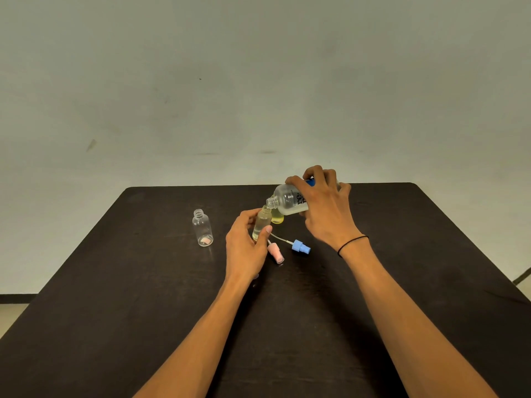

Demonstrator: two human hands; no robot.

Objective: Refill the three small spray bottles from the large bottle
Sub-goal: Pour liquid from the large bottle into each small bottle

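Both hands are busy at the far middle of the dark bench [115, 282], each wrapped round its own bottle and well clear of one another at the wrists. The right hand [324, 208] grips the large bottle [287, 201] from above, fingers curled over its body and thumb underneath, wrist bent so the bottle lies almost level with its open neck pointing left and slightly down. That neck sits right at the mouth of a small spray bottle [262, 222], which the left hand [244, 245] holds upright between thumb and fingers, the forearm reaching in from below. This small bottle looks partly filled with pale yellowish liquid; a second small bottle [277, 216] with yellow liquid stands just behind it, touching or nearly so. A third, empty small bottle [203, 228] stands uncapped well to the left. A pink spray cap [275, 252] and a blue spray cap [300, 248] with its thin dip tube lie on the bench just in front of the left hand. The large bottle seems to be clear, rigid plastic, fairly light and perhaps slick if wet, so a grasp round its mid-body suits pouring. The small bottles look light and tippy with narrow mouths, best steadied low on the body.
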